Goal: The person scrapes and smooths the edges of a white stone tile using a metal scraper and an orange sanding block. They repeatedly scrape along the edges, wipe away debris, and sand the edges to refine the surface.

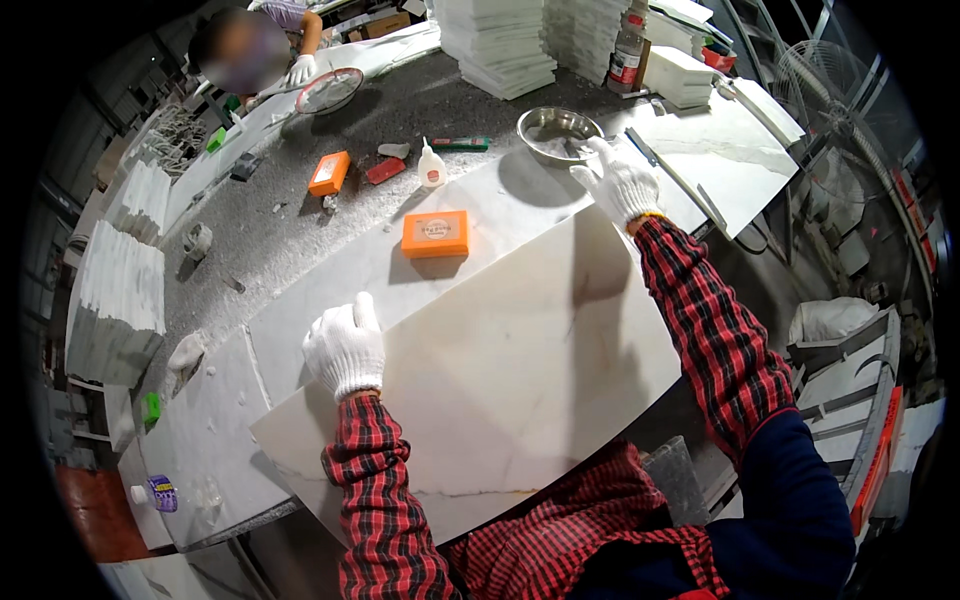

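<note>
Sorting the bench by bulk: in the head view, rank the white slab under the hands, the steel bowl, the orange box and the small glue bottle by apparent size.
1. white slab
2. steel bowl, though farther away
3. orange box
4. glue bottle

Both hands wear white knitted work gloves: the left hand (345,348) toward seven o'clock, the right hand (620,182) toward one o'clock, its cuff edged in yellow. The sleeves are red-and-black checked flannel. A dark blue outer layer covers the right upper arm at five o'clock.
</note>
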Demonstrator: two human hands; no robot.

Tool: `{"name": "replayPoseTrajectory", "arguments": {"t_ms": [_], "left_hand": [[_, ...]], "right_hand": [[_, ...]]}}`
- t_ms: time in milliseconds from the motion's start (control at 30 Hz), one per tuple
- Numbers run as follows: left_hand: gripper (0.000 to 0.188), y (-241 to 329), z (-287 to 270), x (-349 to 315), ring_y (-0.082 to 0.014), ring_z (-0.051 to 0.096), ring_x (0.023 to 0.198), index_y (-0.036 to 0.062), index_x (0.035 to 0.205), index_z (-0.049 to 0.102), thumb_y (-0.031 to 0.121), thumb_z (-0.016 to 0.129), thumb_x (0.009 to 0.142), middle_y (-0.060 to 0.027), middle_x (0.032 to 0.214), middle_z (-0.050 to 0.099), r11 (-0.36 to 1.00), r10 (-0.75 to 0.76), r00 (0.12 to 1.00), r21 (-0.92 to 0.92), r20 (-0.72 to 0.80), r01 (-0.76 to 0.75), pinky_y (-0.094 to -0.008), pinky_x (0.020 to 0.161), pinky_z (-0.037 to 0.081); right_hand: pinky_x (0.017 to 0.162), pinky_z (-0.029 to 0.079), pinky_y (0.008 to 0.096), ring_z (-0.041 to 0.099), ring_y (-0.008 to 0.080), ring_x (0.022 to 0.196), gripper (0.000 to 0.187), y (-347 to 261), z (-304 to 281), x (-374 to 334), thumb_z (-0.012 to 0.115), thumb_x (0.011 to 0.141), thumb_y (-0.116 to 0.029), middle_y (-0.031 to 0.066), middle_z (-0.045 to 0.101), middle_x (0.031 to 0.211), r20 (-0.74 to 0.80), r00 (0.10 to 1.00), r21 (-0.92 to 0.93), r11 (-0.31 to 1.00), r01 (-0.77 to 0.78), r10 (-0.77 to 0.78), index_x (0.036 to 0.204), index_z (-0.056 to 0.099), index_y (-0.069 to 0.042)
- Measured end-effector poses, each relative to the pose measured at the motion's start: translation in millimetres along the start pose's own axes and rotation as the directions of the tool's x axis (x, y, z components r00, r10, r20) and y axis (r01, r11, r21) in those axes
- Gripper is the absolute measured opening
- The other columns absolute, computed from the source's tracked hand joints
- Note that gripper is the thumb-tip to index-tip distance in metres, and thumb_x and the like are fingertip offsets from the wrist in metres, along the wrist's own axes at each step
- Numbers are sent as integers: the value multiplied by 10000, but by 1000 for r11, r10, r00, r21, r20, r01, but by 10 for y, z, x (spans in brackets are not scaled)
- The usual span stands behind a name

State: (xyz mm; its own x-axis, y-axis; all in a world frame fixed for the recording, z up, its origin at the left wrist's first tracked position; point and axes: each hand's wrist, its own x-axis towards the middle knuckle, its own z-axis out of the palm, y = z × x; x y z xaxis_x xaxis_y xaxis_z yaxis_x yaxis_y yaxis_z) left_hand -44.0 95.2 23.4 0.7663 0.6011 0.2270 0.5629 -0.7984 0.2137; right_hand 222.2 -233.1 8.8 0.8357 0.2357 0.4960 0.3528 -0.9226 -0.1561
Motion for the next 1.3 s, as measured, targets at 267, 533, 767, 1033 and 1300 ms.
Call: {"name": "replayPoseTrajectory", "arguments": {"t_ms": [267, 533, 767, 1033, 1300], "left_hand": [[490, -55, 40, -13, -353, 703, 943, 51, 810, 787, 419, 516, 986, -163, 900, 761, 999, 40, 995, 10, -88, -39, -473, 918, 512], [433, -26, 75, -22, -326, 703, 879, 57, 757, 771, 385, 578, 963, -130, 833, 745, 997, 75, 982, 15, -173, -74, -466, 855, 524], [389, -75, 163, -27, -299, 689, 853, 74, 722, 738, 367, 632, 954, -88, 807, 734, 982, 179, 940, -9, -289, -190, -439, 868, 515], [142, -7, 62, -9, -243, 653, 1019, 122, 956, 723, 257, 684, 939, -35, 1019, 707, 855, 484, 748, 63, -454, -515, -433, 945, 496], [222, -41, 110, -24, -276, 676, 1078, 125, 1081, 734, 223, 763, 883, -54, 1077, 734, 737, 507, 788, -300, -348, -606, -430, 1022, 476]], "right_hand": [[791, 558, 490, 668, 303, 1114, 715, -370, 51, 624, 562, 908, -748, 131, 667, 1232, 226, 930, -438, 883, -168, 289, 1153, 781, -114], [997, 514, 429, 635, 306, 1215, 457, -326, 246, 844, 664, 865, -459, 110, 689, 1269, 235, 923, -417, 889, -186, 304, 1151, 790, -125], [931, 564, 450, 671, 294, 1218, 359, -266, 152, 952, 700, 894, -370, 82, 718, 1283, 289, 911, -395, 904, -166, 293, 1178, 791, -171], [790, 591, 426, 756, 328, 923, 304, -205, -420, 539, 687, 895, -267, 173, 774, 998, 230, 972, -66, 998, -22, 36, 1087, 770, -47], [572, 507, 226, 618, 68, 623, 333, -1146, -821, -806, 644, 1039, -359, 58, 723, 857, 648, 753, 760, 141, -634, -114, 1091, 653, -30]]}}
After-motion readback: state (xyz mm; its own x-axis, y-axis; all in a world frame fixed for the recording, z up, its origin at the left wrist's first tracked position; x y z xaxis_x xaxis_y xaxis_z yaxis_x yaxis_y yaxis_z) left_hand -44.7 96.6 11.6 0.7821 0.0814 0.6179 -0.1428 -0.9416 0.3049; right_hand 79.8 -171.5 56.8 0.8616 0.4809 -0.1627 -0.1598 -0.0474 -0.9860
